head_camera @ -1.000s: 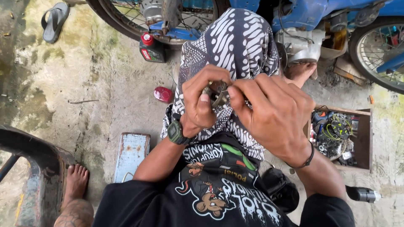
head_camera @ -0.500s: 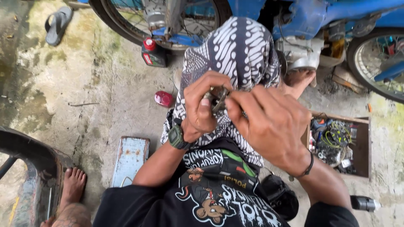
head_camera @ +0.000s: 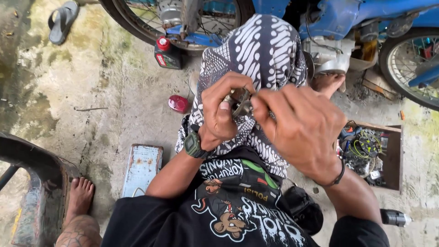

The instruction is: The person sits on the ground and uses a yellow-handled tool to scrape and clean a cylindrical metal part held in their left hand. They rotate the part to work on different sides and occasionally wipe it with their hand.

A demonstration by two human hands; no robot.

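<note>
Small metal part (head_camera: pixel 241 106), shiny and brownish, sits pinched between both hands, up in front of the person's chest and over the patterned black-and-white cloth (head_camera: pixel 265 50) on the lap. Most of the part is hidden by fingers, so its shape is hard to tell.

The left hand (head_camera: pixel 222 112) wraps around it from the left, thumb pressed on the front. The right hand (head_camera: pixel 302 126) closes on it from the right with the fingertips. Both hands are close together and clamped on the part.

To do this well, I think the left hand should hold the part steady while the right fingers turn or pull gently, keeping it over the cloth so nothing small drops to the ground.

A dark watch (head_camera: pixel 193 145) is on the left wrist. On the concrete floor (head_camera: pixel 114 100) lie a red cap (head_camera: pixel 178 104) and a dark oil bottle (head_camera: pixel 166 53) near a blue motorbike (head_camera: pixel 347 18). A wooden box of wires (head_camera: pixel 372 153) is on the right, a pale metal tin (head_camera: pixel 141 167) on the left.
</note>
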